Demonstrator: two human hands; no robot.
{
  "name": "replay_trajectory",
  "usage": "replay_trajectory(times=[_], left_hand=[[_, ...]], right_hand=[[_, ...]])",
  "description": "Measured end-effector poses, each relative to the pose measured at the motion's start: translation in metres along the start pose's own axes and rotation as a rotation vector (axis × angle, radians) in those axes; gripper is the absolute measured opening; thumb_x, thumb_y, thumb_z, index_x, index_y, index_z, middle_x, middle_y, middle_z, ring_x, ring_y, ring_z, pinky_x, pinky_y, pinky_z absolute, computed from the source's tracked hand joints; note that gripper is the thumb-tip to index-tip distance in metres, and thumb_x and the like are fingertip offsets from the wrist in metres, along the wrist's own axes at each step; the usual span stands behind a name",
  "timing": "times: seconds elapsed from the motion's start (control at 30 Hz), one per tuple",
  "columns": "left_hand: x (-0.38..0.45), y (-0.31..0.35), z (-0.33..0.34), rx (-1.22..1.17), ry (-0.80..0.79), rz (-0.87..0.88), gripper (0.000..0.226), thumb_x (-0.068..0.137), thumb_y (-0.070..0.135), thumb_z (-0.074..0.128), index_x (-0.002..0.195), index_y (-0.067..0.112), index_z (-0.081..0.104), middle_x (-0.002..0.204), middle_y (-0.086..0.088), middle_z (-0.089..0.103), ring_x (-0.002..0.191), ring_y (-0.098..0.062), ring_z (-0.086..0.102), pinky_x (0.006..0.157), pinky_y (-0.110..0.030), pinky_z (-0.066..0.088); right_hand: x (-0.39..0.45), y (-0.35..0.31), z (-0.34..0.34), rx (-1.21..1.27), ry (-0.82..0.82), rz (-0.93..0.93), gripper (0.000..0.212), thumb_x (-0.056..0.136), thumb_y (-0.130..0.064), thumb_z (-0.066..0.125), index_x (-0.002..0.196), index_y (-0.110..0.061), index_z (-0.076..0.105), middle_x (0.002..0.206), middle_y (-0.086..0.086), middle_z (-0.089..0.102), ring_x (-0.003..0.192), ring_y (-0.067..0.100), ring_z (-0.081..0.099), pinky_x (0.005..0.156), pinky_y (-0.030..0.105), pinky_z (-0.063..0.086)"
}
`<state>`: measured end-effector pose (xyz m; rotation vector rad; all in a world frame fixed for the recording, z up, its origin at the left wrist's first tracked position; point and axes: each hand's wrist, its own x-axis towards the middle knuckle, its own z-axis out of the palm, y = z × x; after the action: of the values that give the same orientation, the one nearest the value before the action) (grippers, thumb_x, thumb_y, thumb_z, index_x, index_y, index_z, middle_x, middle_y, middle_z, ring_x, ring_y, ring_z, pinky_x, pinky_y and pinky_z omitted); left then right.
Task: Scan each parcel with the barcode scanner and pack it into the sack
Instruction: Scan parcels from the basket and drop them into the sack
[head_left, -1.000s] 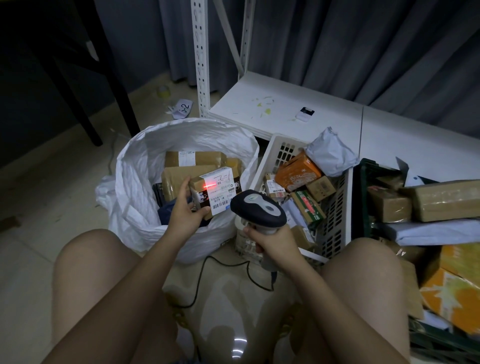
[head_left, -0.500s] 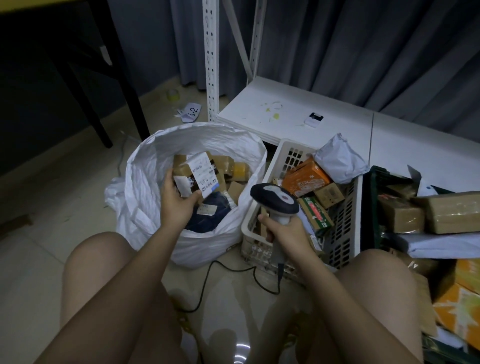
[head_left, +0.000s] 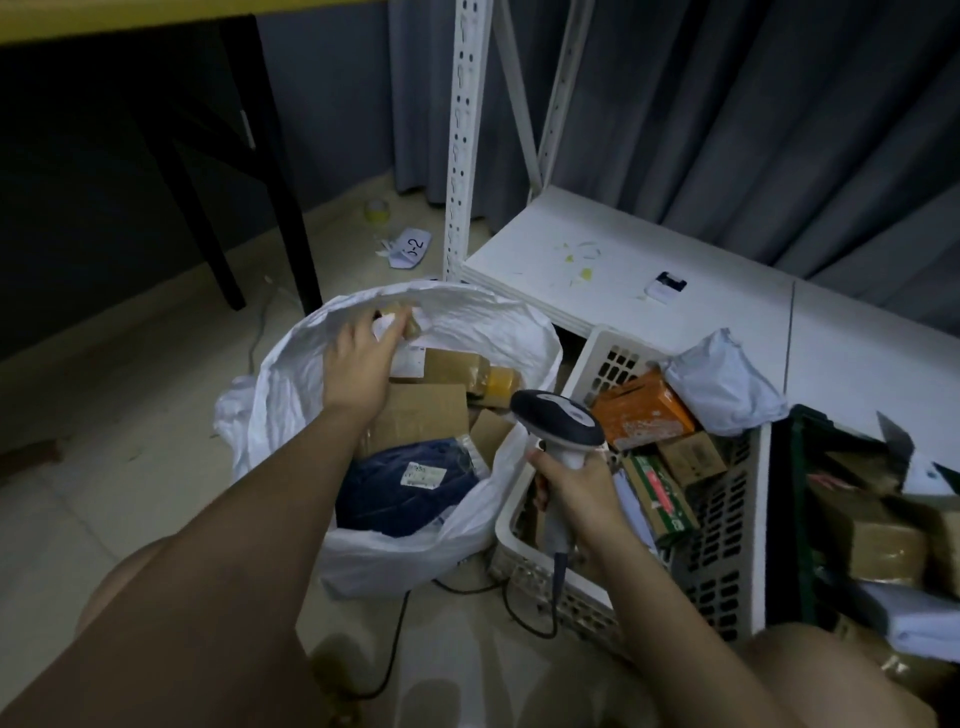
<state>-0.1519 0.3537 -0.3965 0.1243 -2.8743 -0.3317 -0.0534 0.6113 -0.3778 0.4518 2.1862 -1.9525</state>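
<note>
The white sack (head_left: 291, 395) stands open on the floor in front of me, holding several brown boxes and a dark blue bag (head_left: 400, 486). My left hand (head_left: 358, 364) reaches deep into the sack at its far rim, fingers around a small brown parcel with a white label (head_left: 402, 319). My right hand (head_left: 569, 480) grips the handle of the barcode scanner (head_left: 558, 421), whose dark head points up between the sack and the white basket.
A white basket (head_left: 727, 566) to the right holds an orange box (head_left: 641, 410), a grey poly bag (head_left: 722, 384) and other parcels. A dark crate (head_left: 784, 499) with more boxes sits further right. White shelf board (head_left: 623, 260) lies behind; black table legs (head_left: 280, 208) stand at left.
My left hand carried the labelled parcel from in front of the scanner into the sack's far side. The scanner's red light is gone and my right hand has drawn it back to the right.
</note>
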Motion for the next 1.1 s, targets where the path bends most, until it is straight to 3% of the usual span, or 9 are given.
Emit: replay_trajectory(times=[0.07,0.17,0.33,0.47,0.6,0.7,0.87,1.0,1.1], left_hand=[[0.003,-0.003,0.016,0.148,-0.229,-0.006,0.069,0.091,0.007,0.050,0.148,0.036,0.024,0.156,-0.013,0.015,0.142,-0.039,0.015,0.113,-0.053,0.021],[0.000,0.004,0.032,0.038,-0.446,-0.101,0.058,0.095,0.007,0.043,0.145,0.034,0.034,0.159,-0.013,0.011,0.145,-0.038,0.009,0.116,-0.054,0.014],[-0.008,0.038,0.038,-0.574,-0.316,-0.002,0.047,0.092,0.002,0.052,0.138,0.012,0.049,0.138,-0.011,0.047,0.127,-0.026,0.046,0.105,-0.031,0.037],[-0.009,0.091,0.042,-0.802,-0.321,-0.015,0.037,0.092,0.009,0.060,0.129,0.008,0.054,0.117,0.000,0.055,0.106,-0.012,0.052,0.088,-0.023,0.042],[-0.002,0.154,0.057,-0.947,-0.396,-0.011,0.034,0.092,0.001,0.058,0.126,0.001,0.053,0.115,-0.008,0.055,0.106,-0.024,0.055,0.084,-0.017,0.045],[0.004,0.212,0.069,-0.948,-0.447,0.033,0.034,0.092,0.006,0.060,0.125,0.003,0.052,0.114,-0.011,0.055,0.106,-0.030,0.055,0.093,-0.038,0.049],[0.019,0.318,0.089,-0.988,-0.526,0.101,0.036,0.094,0.012,0.059,0.127,0.009,0.046,0.104,0.004,0.048,0.097,-0.011,0.048,0.081,-0.024,0.040],[0.032,0.385,0.114,-0.932,-0.622,0.209,0.014,0.097,0.009,0.053,0.108,0.015,0.047,0.097,0.003,0.049,0.093,-0.014,0.053,0.073,-0.019,0.035],[0.053,0.418,0.142,-0.808,-0.613,0.245,0.032,0.096,0.012,0.055,0.126,0.005,0.047,0.121,-0.009,0.052,0.111,-0.022,0.051,0.089,-0.028,0.040]], right_hand=[[0.010,0.004,-0.001,-0.014,0.005,0.013,0.014,0.087,-0.016,0.070,0.080,-0.012,0.059,0.061,0.005,0.058,0.060,0.020,0.057,0.067,0.037,0.049],[0.024,0.008,-0.006,-0.040,0.013,0.035,0.018,0.087,-0.014,0.070,0.080,-0.004,0.057,0.057,0.009,0.056,0.052,0.020,0.056,0.058,0.034,0.050],[0.043,0.011,-0.034,-0.026,0.064,0.047,0.024,0.087,-0.011,0.068,0.066,-0.007,0.056,0.055,0.013,0.054,0.053,0.025,0.054,0.059,0.035,0.048],[0.052,0.005,-0.082,-0.021,0.104,0.033,0.020,0.087,-0.014,0.070,0.073,-0.007,0.056,0.055,0.008,0.057,0.051,0.021,0.055,0.057,0.034,0.050],[0.063,-0.007,-0.140,-0.007,0.309,-0.009,0.028,0.085,-0.012,0.071,0.064,-0.007,0.053,0.054,0.008,0.056,0.048,0.019,0.053,0.054,0.032,0.046],[0.070,-0.009,-0.183,0.069,0.505,-0.044,0.014,0.084,-0.011,0.072,0.077,-0.012,0.059,0.067,0.007,0.061,0.061,0.020,0.059,0.063,0.035,0.049],[0.091,0.017,-0.226,0.298,0.736,-0.021,0.038,0.079,-0.021,0.077,0.111,-0.010,0.061,0.103,0.010,0.067,0.095,0.025,0.064,0.084,0.037,0.052],[0.110,0.027,-0.249,0.468,0.703,0.054,0.060,0.053,-0.041,0.080,0.099,-0.009,0.060,0.091,0.015,0.064,0.083,0.027,0.061,0.073,0.039,0.052],[0.119,0.034,-0.264,0.543,0.697,0.073,0.045,0.061,-0.032,0.078,0.092,-0.006,0.059,0.080,0.015,0.061,0.071,0.024,0.059,0.064,0.033,0.049]])
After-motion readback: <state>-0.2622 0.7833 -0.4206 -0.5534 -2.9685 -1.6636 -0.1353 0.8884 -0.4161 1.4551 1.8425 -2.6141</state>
